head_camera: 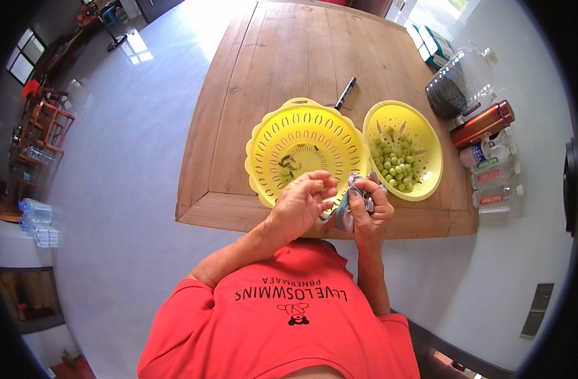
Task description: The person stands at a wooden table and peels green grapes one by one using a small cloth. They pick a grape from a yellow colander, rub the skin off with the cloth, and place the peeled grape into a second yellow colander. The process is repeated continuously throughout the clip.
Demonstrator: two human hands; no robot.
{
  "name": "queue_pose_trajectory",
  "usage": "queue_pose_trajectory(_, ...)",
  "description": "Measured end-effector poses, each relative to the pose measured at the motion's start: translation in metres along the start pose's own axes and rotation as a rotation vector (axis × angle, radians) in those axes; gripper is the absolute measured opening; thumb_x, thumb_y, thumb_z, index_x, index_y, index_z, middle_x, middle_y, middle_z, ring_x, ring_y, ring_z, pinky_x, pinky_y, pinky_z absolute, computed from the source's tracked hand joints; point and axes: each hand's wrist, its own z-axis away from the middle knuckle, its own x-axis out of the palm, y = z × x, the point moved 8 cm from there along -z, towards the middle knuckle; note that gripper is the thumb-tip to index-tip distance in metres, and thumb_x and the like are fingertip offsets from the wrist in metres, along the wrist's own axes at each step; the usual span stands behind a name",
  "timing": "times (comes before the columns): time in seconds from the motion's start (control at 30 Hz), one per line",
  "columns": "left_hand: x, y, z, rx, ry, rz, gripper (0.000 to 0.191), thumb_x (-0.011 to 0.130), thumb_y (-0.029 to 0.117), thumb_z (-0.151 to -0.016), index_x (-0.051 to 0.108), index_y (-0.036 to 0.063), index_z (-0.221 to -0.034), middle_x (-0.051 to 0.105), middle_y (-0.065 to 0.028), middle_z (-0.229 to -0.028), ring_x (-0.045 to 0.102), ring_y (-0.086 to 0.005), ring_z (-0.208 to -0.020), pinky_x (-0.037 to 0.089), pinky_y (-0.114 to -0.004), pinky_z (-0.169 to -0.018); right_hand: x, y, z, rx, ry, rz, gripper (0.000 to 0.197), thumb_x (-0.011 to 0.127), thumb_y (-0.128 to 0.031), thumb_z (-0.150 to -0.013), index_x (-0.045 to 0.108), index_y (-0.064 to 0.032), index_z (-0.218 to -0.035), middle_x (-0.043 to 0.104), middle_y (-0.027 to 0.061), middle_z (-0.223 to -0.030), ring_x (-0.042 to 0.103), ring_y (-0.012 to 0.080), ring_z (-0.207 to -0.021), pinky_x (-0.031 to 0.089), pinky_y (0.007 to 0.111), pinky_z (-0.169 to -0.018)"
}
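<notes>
My right hand [373, 208] grips a crumpled patterned cloth [342, 217] at the table's near edge. Beside it, my left hand [302, 201] is raised over the near rim of a round yellow plastic basket [270, 142], its fingers loosely curled. Whether something small sits between those fingertips cannot be made out. Dark stem pieces [287, 162] and some green bits lie on the slotted bottom of this basket, partly hidden by my left hand. Just right of it, a yellow oval colander [426, 137] holds many loose green grapes [397, 166].
A black marker pen [345, 93] lies on the wooden table [289, 57] beyond the baskets. Along the right edge stand a large plastic jug [459, 80] with dark contents, a copper-coloured flask [483, 124], several clear bottles [497, 194] and tissue boxes [430, 46].
</notes>
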Motion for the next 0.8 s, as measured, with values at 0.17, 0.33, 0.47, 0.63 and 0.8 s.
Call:
queue_pose_trajectory(0.17, 0.009, -0.014, 0.008, -0.081, 0.053, -0.167, 0.02, 0.055, 0.009, -0.089, 0.056, -0.0006, -0.107, 0.061, -0.0054, -0.092, 0.059, -0.0092, -0.074, 0.051, -0.022, -0.067, 0.001, 0.0, 0.004, -0.094, -0.011, 0.162, 0.013, 0.06, -0.004, -0.081, 0.061, -0.0004, -0.094, 0.063, 0.009, -0.08, 0.059, 0.0138, -0.07, 0.047, 0.027, -0.062)
queue_pose_trajectory(0.33, 0.004, -0.013, 0.009, -0.059, 0.068, -0.193, 0.018, 0.056, 0.011, -0.089, 0.057, 0.0008, -0.104, 0.062, -0.0045, -0.09, 0.059, -0.0084, -0.073, 0.051, -0.022, -0.064, 0.005, -0.007, 0.005, -0.146, 0.056, 0.137, 0.01, 0.057, -0.003, -0.083, 0.057, -0.0005, -0.093, 0.061, 0.0088, -0.073, 0.059, 0.0136, -0.066, 0.047, 0.027, -0.06)
queue_pose_trajectory(0.47, 0.003, -0.014, 0.005, -0.067, 0.024, -0.142, 0.017, 0.054, 0.013, -0.09, 0.056, 0.0015, -0.103, 0.061, -0.0051, -0.089, 0.059, -0.0097, -0.07, 0.051, -0.022, -0.062, 0.008, 0.003, 0.009, -0.105, 0.018, 0.047, 0.011, 0.055, -0.003, -0.085, 0.055, -0.0012, -0.095, 0.06, 0.0078, -0.072, 0.057, 0.012, -0.062, 0.046, 0.026, -0.059)
queue_pose_trajectory(0.63, 0.0, -0.007, 0.003, -0.055, 0.013, -0.059, 0.019, 0.05, 0.017, -0.092, 0.056, 0.0019, -0.102, 0.061, -0.0063, -0.088, 0.059, -0.0115, -0.07, 0.05, -0.023, -0.058, 0.009, -0.001, 0.004, -0.157, -0.054, -0.023, 0.015, 0.056, -0.001, -0.083, 0.056, -0.0016, -0.098, 0.058, 0.0086, -0.082, 0.057, 0.0137, -0.071, 0.047, 0.027, -0.063)
queue_pose_trajectory(0.8, 0.002, -0.008, 0.003, -0.067, -0.029, -0.22, 0.023, 0.048, 0.021, -0.093, 0.055, 0.0009, -0.103, 0.061, -0.0059, -0.086, 0.058, -0.0114, -0.068, 0.048, -0.023, -0.055, 0.017, -0.017, -0.004, -0.257, -0.213, 0.143, 0.03, 0.064, 0.003, -0.072, 0.06, -0.0018, -0.102, 0.057, 0.0126, -0.095, 0.058, 0.0232, -0.083, 0.047, 0.031, -0.072)
